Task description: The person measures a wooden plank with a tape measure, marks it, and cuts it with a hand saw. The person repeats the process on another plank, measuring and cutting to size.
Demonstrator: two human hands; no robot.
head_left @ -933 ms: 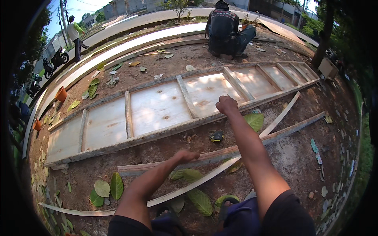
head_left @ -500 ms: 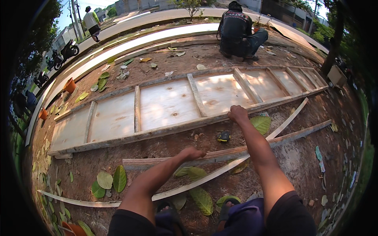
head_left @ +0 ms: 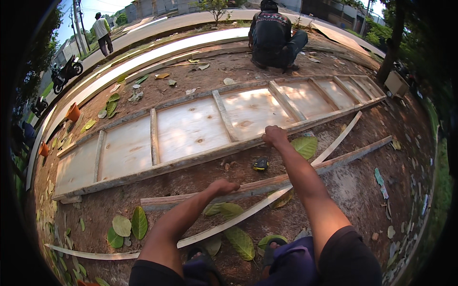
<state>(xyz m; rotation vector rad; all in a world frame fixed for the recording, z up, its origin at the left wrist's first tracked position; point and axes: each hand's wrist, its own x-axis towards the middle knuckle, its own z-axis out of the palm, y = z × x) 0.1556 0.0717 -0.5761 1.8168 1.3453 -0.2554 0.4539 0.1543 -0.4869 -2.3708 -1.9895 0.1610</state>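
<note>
A long plywood panel [head_left: 191, 127] framed with wooden battens lies across the ground in front of me, its crosspieces facing up. My right hand [head_left: 275, 136] is closed at the near rail [head_left: 191, 158] of that frame, around its middle. Lower and to the left, my left hand [head_left: 224, 186] hangs over a loose wooden beam [head_left: 257, 187], its fingers pointing right; whether it touches the beam I cannot tell. A black and yellow tape measure [head_left: 260, 164] sits on the soil between beam and frame. Under the beam runs a thin pale wooden strip [head_left: 229, 223], crossing it.
Beyond the panel a person in dark clothes [head_left: 273, 38] squats with their back to me. Long boards [head_left: 157, 53] lie behind, along a road where another person [head_left: 101, 33] walks. Orange pots [head_left: 73, 112] stand at left, a tree trunk [head_left: 391, 52] at right. Large leaves [head_left: 239, 242] litter the soil.
The whole view has shifted slightly, so the scene sits a little further left and higher. The person by the road has taken a step. Both my hands keep their places by the wood.
</note>
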